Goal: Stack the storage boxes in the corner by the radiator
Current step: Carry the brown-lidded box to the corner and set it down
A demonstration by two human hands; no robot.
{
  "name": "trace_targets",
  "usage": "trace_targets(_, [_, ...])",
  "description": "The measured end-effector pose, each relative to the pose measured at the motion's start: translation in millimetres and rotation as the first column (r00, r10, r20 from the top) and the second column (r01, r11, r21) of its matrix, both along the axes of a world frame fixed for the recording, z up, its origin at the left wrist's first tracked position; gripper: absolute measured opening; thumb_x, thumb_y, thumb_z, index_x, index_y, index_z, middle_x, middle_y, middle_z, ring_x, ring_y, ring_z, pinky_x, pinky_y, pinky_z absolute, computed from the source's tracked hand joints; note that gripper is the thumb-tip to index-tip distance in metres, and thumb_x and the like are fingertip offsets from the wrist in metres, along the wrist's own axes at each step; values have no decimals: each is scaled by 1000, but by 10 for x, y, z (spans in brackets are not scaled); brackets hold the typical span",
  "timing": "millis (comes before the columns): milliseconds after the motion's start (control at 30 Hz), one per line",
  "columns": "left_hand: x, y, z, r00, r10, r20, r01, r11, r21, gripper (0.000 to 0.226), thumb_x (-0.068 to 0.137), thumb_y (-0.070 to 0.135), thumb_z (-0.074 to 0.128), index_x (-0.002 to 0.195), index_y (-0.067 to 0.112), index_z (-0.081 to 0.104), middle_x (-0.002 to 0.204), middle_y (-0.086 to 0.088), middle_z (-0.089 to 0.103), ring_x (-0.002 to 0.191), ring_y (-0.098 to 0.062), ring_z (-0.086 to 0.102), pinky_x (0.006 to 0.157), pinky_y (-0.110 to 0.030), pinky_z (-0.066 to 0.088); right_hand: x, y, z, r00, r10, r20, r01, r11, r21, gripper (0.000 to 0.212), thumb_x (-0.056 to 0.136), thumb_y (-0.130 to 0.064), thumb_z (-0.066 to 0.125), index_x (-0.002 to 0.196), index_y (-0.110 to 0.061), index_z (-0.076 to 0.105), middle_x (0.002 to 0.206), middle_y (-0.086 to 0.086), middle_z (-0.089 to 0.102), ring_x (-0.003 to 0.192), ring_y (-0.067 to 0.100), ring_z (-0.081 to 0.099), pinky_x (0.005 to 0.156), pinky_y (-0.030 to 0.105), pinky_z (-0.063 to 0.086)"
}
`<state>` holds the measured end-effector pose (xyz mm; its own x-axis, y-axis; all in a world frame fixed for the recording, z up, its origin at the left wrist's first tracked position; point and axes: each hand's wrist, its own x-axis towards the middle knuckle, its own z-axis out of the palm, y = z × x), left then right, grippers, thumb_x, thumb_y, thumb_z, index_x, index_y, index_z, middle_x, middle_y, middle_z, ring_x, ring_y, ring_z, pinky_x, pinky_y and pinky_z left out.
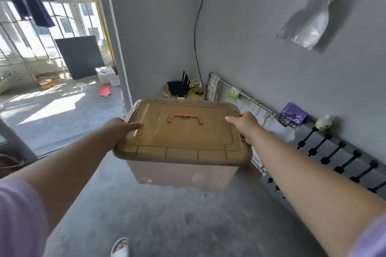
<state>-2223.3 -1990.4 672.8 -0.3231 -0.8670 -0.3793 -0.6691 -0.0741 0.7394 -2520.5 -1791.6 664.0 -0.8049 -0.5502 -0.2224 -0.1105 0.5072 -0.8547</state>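
Bare left hand (122,129) grips the left edge of a translucent plastic storage box (182,146) with a brown lid, held above the grey concrete floor (167,225); the right hand (245,124) grips its right edge, beside the black-pegged radiator (338,160).

We see a daylit room: strong sun pours through the barred balcony windows (31,33) at left, blown out to white, casting bright patches on the grey concrete floor (52,108). The grey walls sit in soft shade. The clear plastic bag (309,21) smears with motion blur. Wide-angle distortion bends the edges.
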Motion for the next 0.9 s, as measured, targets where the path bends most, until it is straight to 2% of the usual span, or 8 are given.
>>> trace_targets(133, [-305,-973,62,997,-59,-39,59,998,-16,56,72,43,77,110,4,64,85,-9,65,74,-26,62,61,-31,49,-130,-753,3,996,-86,17,87,993,-78,70,81,-36,72,135,-2,43,132,17,55,120,34,55,96,41,47])
trace_targets(167, [-390,-1216,106,996,-80,-48,79,997,-26,56,73,41,77,112,4,63,89,-10,66,76,-27,63,63,-32,51,-155,-925,31,991,-127,31,130,987,-100,68,81,-35,73,135,-4,44,131,15,56,118,33,55,92,39,47])
trace_targets(300, [-751,-1984,322,984,-162,-71,158,986,-61,57,73,34,78,118,4,60,108,-17,66,97,-35,65,91,-43,53,-274,-1488,174,973,-225,58,232,953,-194,58,81,-30,73,130,-8,50,114,8,62,107,28,59,82,34,46])
trace_targets(400, [-1120,-2454,421,970,-229,-85,224,972,-64,58,72,33,78,120,5,59,111,-18,66,101,-37,64,95,-49,51,-436,-1795,252,953,-299,52,303,927,-221,57,81,-27,73,129,-8,50,114,7,60,108,28,59,85,35,47])
trace_targets(533, [-1703,-2839,392,946,-320,-49,319,947,-36,61,72,36,78,122,8,58,111,-15,67,100,-34,64,95,-47,51,-743,-2025,191,917,-395,52,396,891,-223,60,80,-30,74,130,-9,48,114,7,57,104,26,56,70,28,42])
trace_targets(700, [-2613,-3167,197,904,-428,27,428,903,-24,63,74,39,77,124,7,57,114,-15,65,104,-35,62,97,-45,49,-1397,-2229,-75,856,-503,123,518,834,-193,65,78,-27,75,132,-5,46,126,14,58,115,31,57,95,42,48])
trace_targets(800, [-3186,-3368,115,873,-484,64,487,872,-52,64,76,41,75,127,6,56,116,-17,64,106,-36,60,96,-43,47,-1872,-2369,-160,843,-520,136,538,821,-194,66,79,-26,74,134,-4,45,128,15,57,115,30,57,89,35,47])
trace_targets(900, [-3746,-3570,92,846,-526,93,531,846,-51,61,78,41,73,125,7,56,113,-17,65,102,-35,60,90,-39,48,-2319,-2514,-209,834,-526,167,549,820,-163,67,80,-29,73,136,-7,42,127,13,55,113,30,55,88,36,48])
